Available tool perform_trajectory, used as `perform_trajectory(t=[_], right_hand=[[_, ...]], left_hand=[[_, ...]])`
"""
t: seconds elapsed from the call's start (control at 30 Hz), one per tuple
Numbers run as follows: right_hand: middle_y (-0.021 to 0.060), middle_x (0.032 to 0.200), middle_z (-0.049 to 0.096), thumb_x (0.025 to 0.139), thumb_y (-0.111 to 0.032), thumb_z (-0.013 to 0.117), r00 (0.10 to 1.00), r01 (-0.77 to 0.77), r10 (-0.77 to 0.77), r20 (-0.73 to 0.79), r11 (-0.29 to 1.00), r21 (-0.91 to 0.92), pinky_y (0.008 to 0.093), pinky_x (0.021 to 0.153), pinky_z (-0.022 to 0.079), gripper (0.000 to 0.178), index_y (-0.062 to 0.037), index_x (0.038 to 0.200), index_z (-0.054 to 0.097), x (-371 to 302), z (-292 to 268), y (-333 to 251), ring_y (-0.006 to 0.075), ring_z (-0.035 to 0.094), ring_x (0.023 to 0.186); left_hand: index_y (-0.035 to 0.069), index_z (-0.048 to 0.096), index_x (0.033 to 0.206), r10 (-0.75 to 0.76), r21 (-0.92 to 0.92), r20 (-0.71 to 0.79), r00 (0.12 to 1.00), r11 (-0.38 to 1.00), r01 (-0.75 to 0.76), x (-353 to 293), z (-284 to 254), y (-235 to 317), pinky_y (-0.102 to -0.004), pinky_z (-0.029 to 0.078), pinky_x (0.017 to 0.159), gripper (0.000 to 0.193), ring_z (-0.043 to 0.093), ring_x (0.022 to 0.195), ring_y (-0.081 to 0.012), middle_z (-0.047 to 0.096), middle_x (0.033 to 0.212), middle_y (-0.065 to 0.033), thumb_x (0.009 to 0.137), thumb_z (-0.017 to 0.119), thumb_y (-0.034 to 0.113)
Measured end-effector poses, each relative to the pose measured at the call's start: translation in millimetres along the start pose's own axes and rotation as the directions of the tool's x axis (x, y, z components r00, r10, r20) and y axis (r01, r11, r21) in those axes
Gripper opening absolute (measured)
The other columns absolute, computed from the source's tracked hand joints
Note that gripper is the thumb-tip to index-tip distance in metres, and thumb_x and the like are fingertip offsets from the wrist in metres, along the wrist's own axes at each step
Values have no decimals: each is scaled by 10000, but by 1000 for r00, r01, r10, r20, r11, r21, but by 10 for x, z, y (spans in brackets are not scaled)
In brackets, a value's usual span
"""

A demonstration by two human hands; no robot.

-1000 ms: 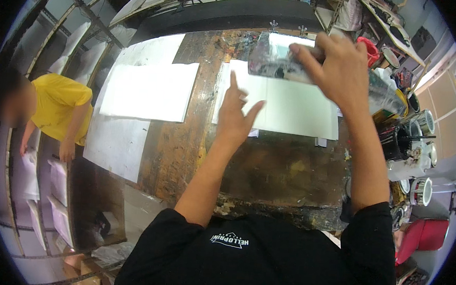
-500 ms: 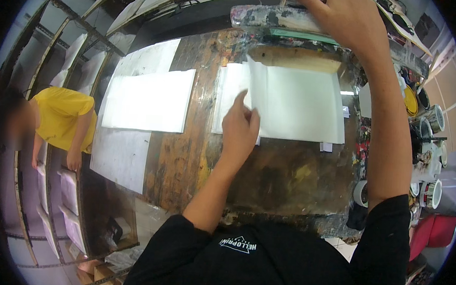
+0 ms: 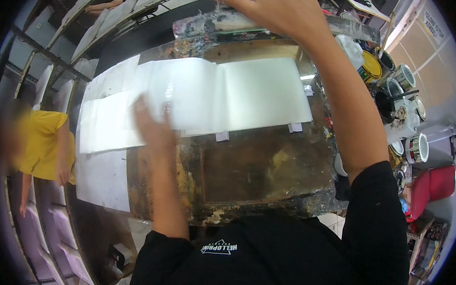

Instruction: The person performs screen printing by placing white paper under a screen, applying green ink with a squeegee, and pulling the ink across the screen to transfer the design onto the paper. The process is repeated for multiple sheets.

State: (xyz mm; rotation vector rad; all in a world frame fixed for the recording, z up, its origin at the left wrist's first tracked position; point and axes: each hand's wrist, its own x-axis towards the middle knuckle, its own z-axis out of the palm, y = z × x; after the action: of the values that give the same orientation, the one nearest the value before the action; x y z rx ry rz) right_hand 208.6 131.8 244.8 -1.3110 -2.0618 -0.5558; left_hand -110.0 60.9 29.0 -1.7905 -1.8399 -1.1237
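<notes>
My left hand (image 3: pixel 158 130), smeared by motion, is over the near edge of a large white sheet (image 3: pixel 187 90). Thumb and fingers look apart, but whether they grip the sheet cannot be made out. The sheet bridges the space between a white paper stack (image 3: pixel 101 124) on the left and pale sheets (image 3: pixel 267 92) on the right. At the top edge my right hand (image 3: pixel 280 12) reaches across a paint-stained bar (image 3: pixel 214 24). Its thumb points left and the fingers curl; the picture's edge hides what they hold, if anything.
Beneath lies a stained wooden table (image 3: pixel 257 170) with small white tabs (image 3: pixel 295 128) beside the sheets. Paint tins (image 3: pixel 417 148) and a red chair (image 3: pixel 433 191) stand right. At left, a person in a yellow shirt (image 3: pixel 48 142) is beside racks of sheets (image 3: pixel 66 224).
My left hand has swung left from the right-hand sheets toward the left stack, and a white sheet now spans between them. My right hand stays over the bar. The whole view has shifted.
</notes>
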Motion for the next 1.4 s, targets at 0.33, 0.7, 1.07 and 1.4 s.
perform_trajectory(t=[0.33,0.7,1.07,1.4], right_hand=[[200,555,629,1001,-734,394,982,-48,26,185,992,117,463,638,554,916,31,571,657,215,-109,-6,344,651,549],[308,997,742,1015,-714,384,935,-269,269,233,963,-33,510,927,560,882,73,937,775,435,-249,-53,440,721,1012],[271,843,735,1012,-742,361,939,-241,236,250,970,-12,495,808,580,927,65,775,753,354,-300,-96,407,734,855],[220,715,703,985,-781,362,994,-82,80,76,996,30,471,676,551,927,14,650,700,144,-81,-1,355,697,697]], left_hand=[[161,582,1495,476,-390,493,728,869,-304,-1182,1100,1806,-684,130,1244,484,356,1522,-419,461,1613,-150,1065,518,374],[131,527,1533,483,-424,539,689,863,-274,-1092,1045,1962,-634,173,1260,491,355,1518,-430,444,1632,-129,1095,456,342],[142,525,1535,497,-429,513,699,855,-293,-1160,1089,2031,-620,175,1266,484,363,1515,-422,432,1639,-127,1102,438,340],[100,484,1559,469,-405,402,786,861,-307,-1121,1056,2012,-596,252,1233,561,422,1468,-398,480,1583,-171,1087,482,403]])
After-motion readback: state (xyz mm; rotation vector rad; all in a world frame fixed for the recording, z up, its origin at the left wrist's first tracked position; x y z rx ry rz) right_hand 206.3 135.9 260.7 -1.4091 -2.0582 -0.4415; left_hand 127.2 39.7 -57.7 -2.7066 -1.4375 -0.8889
